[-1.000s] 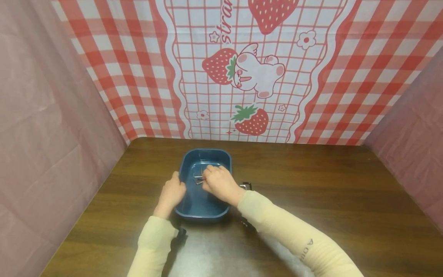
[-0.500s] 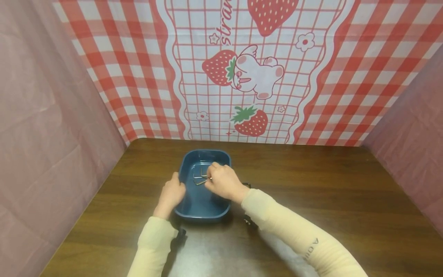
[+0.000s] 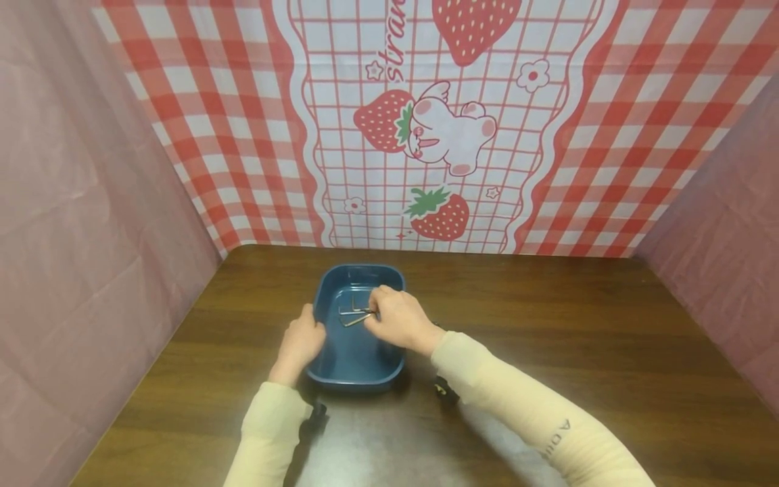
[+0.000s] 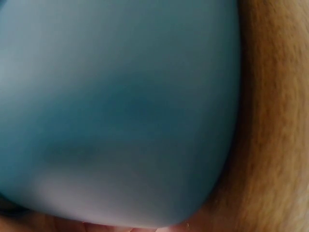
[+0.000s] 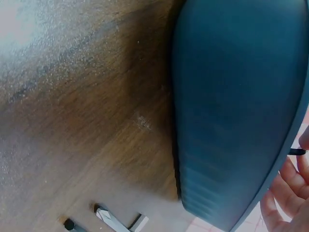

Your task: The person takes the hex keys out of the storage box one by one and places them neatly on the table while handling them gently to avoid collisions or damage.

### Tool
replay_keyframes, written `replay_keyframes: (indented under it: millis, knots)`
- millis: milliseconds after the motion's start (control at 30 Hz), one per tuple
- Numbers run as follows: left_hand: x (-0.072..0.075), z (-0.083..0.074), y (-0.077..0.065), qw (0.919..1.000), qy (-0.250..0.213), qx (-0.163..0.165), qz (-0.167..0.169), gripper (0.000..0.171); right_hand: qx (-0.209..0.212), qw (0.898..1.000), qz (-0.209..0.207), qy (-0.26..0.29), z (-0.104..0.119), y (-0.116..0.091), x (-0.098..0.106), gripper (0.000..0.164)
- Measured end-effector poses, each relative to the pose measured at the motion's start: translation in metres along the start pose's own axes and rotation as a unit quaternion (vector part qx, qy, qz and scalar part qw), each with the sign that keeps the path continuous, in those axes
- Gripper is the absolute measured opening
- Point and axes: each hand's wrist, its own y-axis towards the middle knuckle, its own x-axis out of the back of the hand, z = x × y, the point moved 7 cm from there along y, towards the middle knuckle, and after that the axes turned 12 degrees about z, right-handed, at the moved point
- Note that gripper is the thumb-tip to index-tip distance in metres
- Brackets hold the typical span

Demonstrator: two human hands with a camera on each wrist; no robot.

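Observation:
In the head view a deep blue rectangular tray (image 3: 356, 358) stands on the table. My left hand (image 3: 299, 341) holds its left rim; in the left wrist view the tray's wall (image 4: 135, 111) fills most of the picture, with fingertips (image 4: 145, 229) just showing below. Inside the tray lie several thin L-shaped hex keys (image 3: 353, 313), silver and brassy. Over the tray's right half, my right hand (image 3: 398, 318) has its fingers curled by the keys' ends. The right wrist view shows it pinching a dark hex key (image 5: 296, 152) just past the rim; most of that key is hidden.
In the right wrist view, more metal tools (image 5: 113, 220) with dark and silver ends lie on the wooden table (image 5: 96, 140), right of the tray. A checked strawberry cloth (image 3: 438, 203) hangs behind, and pink curtains (image 3: 79, 237) flank both sides.
My right hand has shifted slightly to the right inside the tray, uncovering more of the hex keys. The left hand and the tray have stayed put.

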Motion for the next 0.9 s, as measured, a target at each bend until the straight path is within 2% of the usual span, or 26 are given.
replay_keyframes:
  millis: [333,700,900]
  knots:
    - [-0.002,0.001,0.0,1.0,0.0,0.0,0.0,0.045,0.001,0.999,-0.013,0.036,-0.008,-0.005,0.008,0.01]
    - [0.0,0.001,0.001,1.0,-0.001,0.001,-0.002,0.041,-0.004,0.996,-0.033,0.085,-0.018,-0.01,0.026,0.008]
    - [0.0,0.001,0.001,1.0,-0.004,0.001,-0.003,0.039,-0.02,0.995,-0.04,0.084,-0.03,-0.015,0.032,0.009]
